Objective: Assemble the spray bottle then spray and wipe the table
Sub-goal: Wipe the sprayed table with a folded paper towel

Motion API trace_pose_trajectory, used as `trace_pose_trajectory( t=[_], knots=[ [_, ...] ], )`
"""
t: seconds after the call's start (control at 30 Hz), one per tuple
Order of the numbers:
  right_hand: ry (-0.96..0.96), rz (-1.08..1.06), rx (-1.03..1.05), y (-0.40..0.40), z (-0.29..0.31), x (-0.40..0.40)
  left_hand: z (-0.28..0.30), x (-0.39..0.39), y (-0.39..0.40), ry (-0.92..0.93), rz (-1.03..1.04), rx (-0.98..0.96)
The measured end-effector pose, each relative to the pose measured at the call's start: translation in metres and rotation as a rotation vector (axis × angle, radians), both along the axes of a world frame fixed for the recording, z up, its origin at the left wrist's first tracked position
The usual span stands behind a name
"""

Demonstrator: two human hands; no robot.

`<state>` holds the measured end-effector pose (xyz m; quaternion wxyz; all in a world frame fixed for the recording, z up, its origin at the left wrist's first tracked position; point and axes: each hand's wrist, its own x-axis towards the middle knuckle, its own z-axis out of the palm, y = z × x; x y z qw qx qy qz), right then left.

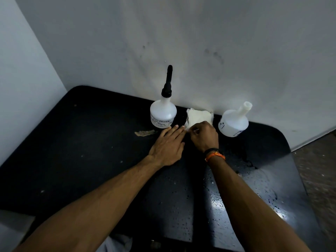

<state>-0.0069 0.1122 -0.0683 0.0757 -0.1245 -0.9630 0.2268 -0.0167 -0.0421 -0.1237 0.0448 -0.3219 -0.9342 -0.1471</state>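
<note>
from the head view i see both my arms reaching across a black table [91,142] pushed up against a pale wall [200,42]

left hand [168,143] lies flat on the table, fingers straight and together, fingertips just beside the near edge of a white cloth [199,117]; its grip holds nothing

right hand [204,136] sits just right of the left, fingers curled, pinching the near corner of the cloth; a dark band and an orange wristband [214,155] sit on that wrist

the cloth is crumpled, lying at the back of the table against the wall, between the two bottles

spray bottle [163,114], white with printed black text, stands upright left of the cloth, near the wall; a black spray head [167,82] is seated on its neck, tall and narrow

second white bottle [233,122] is right of the cloth, neck bare and open, looking tilted to the right in this wide-angle view

a tan scuffed patch [144,133] marks the table just left of my left fingertips

droplets and a wet sheen [227,197] cover the right part of the table, under and beside my right forearm

brown floor [318,170] shows past the table's right edge
</note>
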Motion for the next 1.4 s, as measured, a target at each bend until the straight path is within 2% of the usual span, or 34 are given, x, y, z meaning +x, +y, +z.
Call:
trace_pose_trajectory(
  t=[0.13, 0.53, 0.8, 0.97, 1.1, 1.27, 1.4],
  knots=[
    [0.027, -0.039, -0.004, -0.003, -0.003, -0.003, 0.001, 0.001, 0.001, 0.006, 0.004, 0.011],
    [0.139, -0.281, -0.361, 0.008, 0.004, -0.006, 0.005, 0.003, -0.002, 0.011, -0.004, 0.056],
    [0.257, -0.412, -0.48, 0.023, 0.03, -0.014, 0.006, 0.005, -0.002, 0.008, 0.002, 0.059],
    [0.31, -0.528, -0.643, 0.03, 0.047, -0.022, 0.006, 0.005, -0.002, 0.012, 0.001, 0.059],
    [0.37, -0.525, -0.799, 0.035, 0.07, -0.022, 0.006, 0.004, -0.002, 0.01, 0.001, 0.051],
    [0.368, -0.44, -0.776, 0.051, 0.093, 0.0, 0.007, 0.003, -0.003, -0.018, -0.013, 0.063],
    [0.491, -0.442, -0.493, 0.054, 0.098, 0.031, 0.012, 0.005, -0.006, -0.054, -0.039, 0.121]
  ],
)
